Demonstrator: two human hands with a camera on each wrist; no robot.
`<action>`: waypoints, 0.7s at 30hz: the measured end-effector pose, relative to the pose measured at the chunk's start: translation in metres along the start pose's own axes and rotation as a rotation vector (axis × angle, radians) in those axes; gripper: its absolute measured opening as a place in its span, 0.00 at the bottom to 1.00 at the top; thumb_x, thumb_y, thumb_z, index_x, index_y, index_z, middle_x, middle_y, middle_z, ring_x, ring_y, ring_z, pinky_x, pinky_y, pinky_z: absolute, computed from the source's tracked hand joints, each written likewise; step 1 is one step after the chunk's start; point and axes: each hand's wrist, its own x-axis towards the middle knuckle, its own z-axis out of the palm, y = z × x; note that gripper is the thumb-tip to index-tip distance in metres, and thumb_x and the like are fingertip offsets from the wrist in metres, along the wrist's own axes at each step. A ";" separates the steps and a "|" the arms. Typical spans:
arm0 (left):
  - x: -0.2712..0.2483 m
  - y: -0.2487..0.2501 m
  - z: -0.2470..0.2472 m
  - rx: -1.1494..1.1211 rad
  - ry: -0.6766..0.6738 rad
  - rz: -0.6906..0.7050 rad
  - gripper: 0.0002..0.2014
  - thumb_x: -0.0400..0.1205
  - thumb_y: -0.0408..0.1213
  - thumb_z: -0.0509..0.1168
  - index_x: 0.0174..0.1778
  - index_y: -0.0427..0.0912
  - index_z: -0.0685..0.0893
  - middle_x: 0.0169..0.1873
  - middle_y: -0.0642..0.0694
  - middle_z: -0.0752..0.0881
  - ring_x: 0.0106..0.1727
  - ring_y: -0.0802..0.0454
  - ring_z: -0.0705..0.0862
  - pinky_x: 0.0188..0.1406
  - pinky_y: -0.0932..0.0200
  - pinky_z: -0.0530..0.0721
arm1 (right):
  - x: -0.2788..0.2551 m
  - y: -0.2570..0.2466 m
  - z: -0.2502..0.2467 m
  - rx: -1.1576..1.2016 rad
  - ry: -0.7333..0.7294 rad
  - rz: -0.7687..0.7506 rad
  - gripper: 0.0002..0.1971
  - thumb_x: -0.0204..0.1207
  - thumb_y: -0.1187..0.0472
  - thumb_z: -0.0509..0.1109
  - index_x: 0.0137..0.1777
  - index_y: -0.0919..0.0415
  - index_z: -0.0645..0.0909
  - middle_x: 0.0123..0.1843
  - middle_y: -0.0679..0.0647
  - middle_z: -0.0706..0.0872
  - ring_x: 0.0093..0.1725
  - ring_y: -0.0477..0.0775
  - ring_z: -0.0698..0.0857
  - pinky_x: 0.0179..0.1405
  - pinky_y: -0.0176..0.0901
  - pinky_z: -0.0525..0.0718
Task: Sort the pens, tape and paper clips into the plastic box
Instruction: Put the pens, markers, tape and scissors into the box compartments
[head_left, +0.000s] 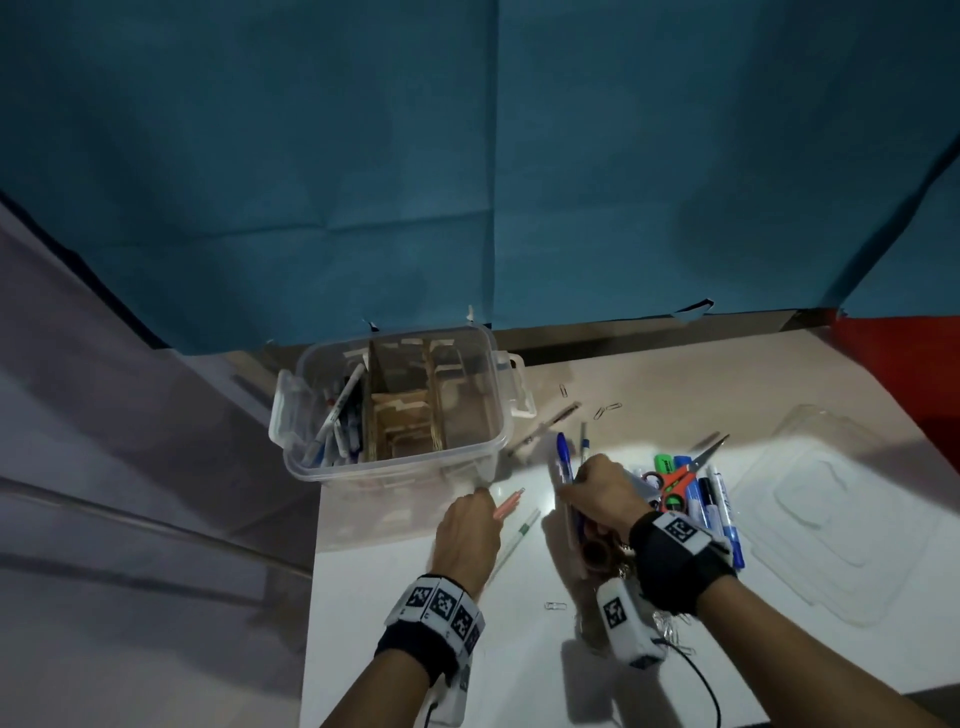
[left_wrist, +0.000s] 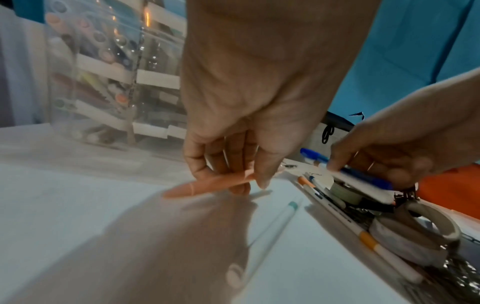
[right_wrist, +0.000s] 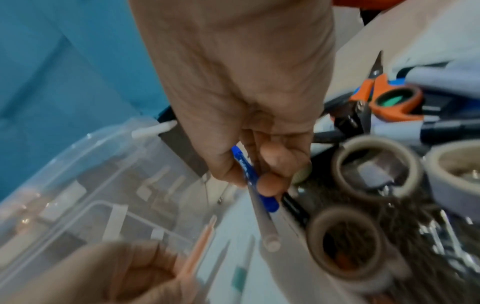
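Head view: your left hand (head_left: 467, 530) pinches an orange pen (head_left: 506, 504), your right hand (head_left: 605, 491) grips a blue pen (head_left: 563, 457) over the white counter (head_left: 415, 649); no writing legible.

Dim room, table (head_left: 519, 649) glare, wrist cams blurry, fisheye edges

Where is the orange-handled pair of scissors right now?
In the head view, the scissors lie on the marker pile, right of the right hand, blades pointing toward the clear lid.

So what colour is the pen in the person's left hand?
Pale salmon-orange. The left hand pinches the pen; the left wrist view shows it best.
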 end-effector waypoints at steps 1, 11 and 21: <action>-0.001 -0.001 0.001 -0.035 0.001 -0.001 0.06 0.85 0.29 0.59 0.52 0.37 0.81 0.49 0.40 0.87 0.50 0.42 0.85 0.47 0.48 0.83 | -0.002 -0.001 -0.007 0.035 0.000 0.004 0.11 0.78 0.59 0.70 0.47 0.70 0.81 0.35 0.61 0.87 0.26 0.54 0.85 0.21 0.41 0.82; -0.037 0.012 0.031 -0.035 -0.161 0.129 0.15 0.82 0.48 0.64 0.61 0.45 0.76 0.56 0.49 0.78 0.58 0.47 0.78 0.56 0.51 0.81 | -0.021 -0.025 -0.034 0.243 -0.007 -0.080 0.09 0.80 0.65 0.69 0.45 0.73 0.82 0.26 0.59 0.83 0.14 0.47 0.79 0.15 0.35 0.74; -0.029 0.044 -0.080 -0.078 -0.097 0.206 0.13 0.86 0.42 0.59 0.64 0.41 0.74 0.52 0.44 0.82 0.49 0.46 0.83 0.42 0.53 0.84 | -0.041 -0.073 -0.078 0.322 0.092 -0.244 0.09 0.81 0.64 0.70 0.43 0.71 0.84 0.28 0.63 0.84 0.21 0.53 0.81 0.18 0.41 0.76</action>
